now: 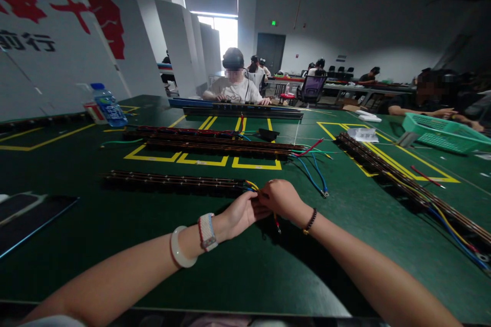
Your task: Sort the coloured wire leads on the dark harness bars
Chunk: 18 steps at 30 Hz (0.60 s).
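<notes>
Far right: teal basket [441,133], rim toward a seated person's hand; contents too shallow and dim to make out. Far left: capped water bottle [108,106], upright beside a small red-and-white carton [92,111]; level inside not readable.

Near centre, on the green table [115,225]: long dark strip [172,182] lying left to right, right end meeting both hands. Left hand [240,213], bangle and watch on the wrist, fingers pinched narrow on the wire bundle [251,185] at that strip's end. Right hand [282,198], bead bracelet on the wrist, closed over the same bundle from the right, knuckles up, touching the left fingertips. Yellow wire showing just above the fingers, a red lead [276,223] dangling below the right hand toward the near edge.

Beyond the hands: two more strips [215,144] stacked side by side across yellow floor-style markings, with red, green and blue wires [312,171] spilling off the right end. Right side: another strip [387,168] running diagonally toward the near right corner, blue and yellow leads trailing. Near left: flat dark panel [26,217]. Far side: another person [233,87] seated behind a further strip.
</notes>
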Available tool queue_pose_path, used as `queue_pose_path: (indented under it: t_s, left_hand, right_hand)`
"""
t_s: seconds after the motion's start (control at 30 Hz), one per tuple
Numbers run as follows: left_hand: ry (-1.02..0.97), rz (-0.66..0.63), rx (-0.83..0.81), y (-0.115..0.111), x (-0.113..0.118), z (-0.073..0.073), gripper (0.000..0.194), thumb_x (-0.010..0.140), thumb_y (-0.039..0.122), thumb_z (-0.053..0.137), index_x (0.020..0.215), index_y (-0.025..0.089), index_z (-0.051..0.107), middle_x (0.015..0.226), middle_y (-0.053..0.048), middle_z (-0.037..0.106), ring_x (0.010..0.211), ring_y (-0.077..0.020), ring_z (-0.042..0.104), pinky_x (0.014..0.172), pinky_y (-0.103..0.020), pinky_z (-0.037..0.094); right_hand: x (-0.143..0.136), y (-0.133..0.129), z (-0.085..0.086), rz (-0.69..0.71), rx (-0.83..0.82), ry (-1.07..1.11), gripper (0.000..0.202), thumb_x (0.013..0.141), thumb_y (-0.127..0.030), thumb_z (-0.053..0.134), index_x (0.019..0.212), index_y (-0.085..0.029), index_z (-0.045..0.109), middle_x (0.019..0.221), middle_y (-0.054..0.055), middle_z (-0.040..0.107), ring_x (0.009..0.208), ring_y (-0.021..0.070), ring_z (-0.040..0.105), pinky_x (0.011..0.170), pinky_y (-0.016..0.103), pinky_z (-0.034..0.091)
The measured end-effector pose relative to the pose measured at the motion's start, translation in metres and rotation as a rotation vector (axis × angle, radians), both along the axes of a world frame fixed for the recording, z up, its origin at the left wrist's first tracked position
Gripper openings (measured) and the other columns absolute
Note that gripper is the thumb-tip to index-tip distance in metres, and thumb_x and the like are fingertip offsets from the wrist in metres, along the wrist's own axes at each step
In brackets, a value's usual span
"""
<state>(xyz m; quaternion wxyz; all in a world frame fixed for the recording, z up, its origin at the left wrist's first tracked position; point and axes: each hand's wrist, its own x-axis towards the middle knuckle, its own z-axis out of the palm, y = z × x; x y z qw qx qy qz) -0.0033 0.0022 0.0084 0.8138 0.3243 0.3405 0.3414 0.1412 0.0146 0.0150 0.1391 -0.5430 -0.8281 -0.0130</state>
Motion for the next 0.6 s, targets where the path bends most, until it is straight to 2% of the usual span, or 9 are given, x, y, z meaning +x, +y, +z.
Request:
queue_pose_path:
  t_s: [0.23, 0.43, 0.6]
  left_hand:
    - [-0.013, 0.096, 0.097, -0.004, 0.006, -0.007, 0.01, 0.092, 0.018, 0.042, 0.094, 0.014, 0.051, 0.092, -0.006, 0.061, 0.083, -0.011, 0.06, 0.083, -0.027, 0.047]
    - [0.057, 0.189, 0.045, -0.002, 0.007, -0.01, 0.006, 0.086, 0.014, 0.052, 0.091, 0.012, 0.053, 0.081, -0.004, 0.06, 0.073, -0.0088, 0.059, 0.071, -0.02, 0.048]
    - [0.06, 0.206, 0.028, -0.002, 0.008, -0.01, 0.007, 0.087, 0.011, 0.047, 0.087, 0.011, 0.054, 0.081, -0.005, 0.061, 0.072, -0.0093, 0.06, 0.071, -0.021, 0.049]
  right_hand:
    - [-0.012, -0.008, 0.0, -0.016, 0.048, -0.117, 0.022, 0.085, -0.022, 0.046, 0.082, -0.01, 0.065, 0.087, 0.012, 0.057, 0.085, 0.0182, 0.05, 0.077, 0.029, 0.032]
    - [-0.023, -0.022, -0.01, 0.024, 0.177, -0.251, 0.025, 0.086, -0.014, 0.041, 0.096, -0.01, 0.063, 0.093, 0.013, 0.053, 0.09, 0.0197, 0.044, 0.077, 0.032, 0.033]
    - [-0.021, -0.029, -0.006, 0.061, 0.147, -0.271, 0.026, 0.086, -0.015, 0.041, 0.098, -0.01, 0.064, 0.094, 0.013, 0.052, 0.09, 0.0193, 0.043, 0.079, 0.033, 0.034]
